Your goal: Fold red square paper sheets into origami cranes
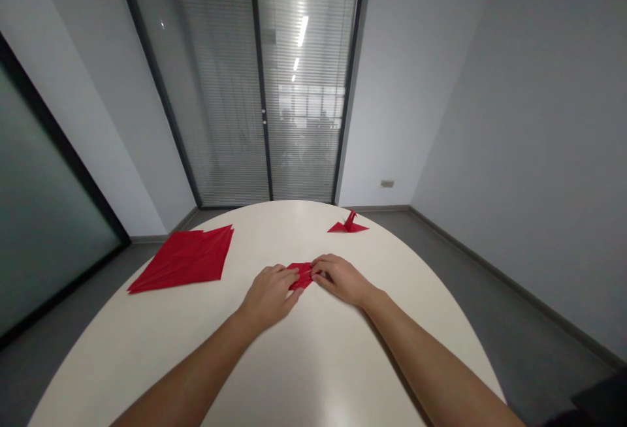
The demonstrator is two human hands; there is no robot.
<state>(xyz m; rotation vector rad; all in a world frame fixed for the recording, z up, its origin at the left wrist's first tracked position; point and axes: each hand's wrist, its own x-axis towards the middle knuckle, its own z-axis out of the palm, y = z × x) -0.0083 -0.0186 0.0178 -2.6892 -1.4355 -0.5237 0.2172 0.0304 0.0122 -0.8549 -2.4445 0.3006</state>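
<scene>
A small piece of folded red paper lies on the white table between my two hands, partly hidden by the fingers. My left hand holds its left side, fingers on top and thumb along the near edge. At the right edge my right hand pinches the paper between thumb and curled fingers. Beyond the right hand sits a folded red paper crane with its wings spread. To the left of my hands, a stack of flat red paper sheets rests on the table.
The round white table has a curved far edge. Behind it are a glass partition with blinds, a white wall and a wall socket. A dark object shows at the lower right.
</scene>
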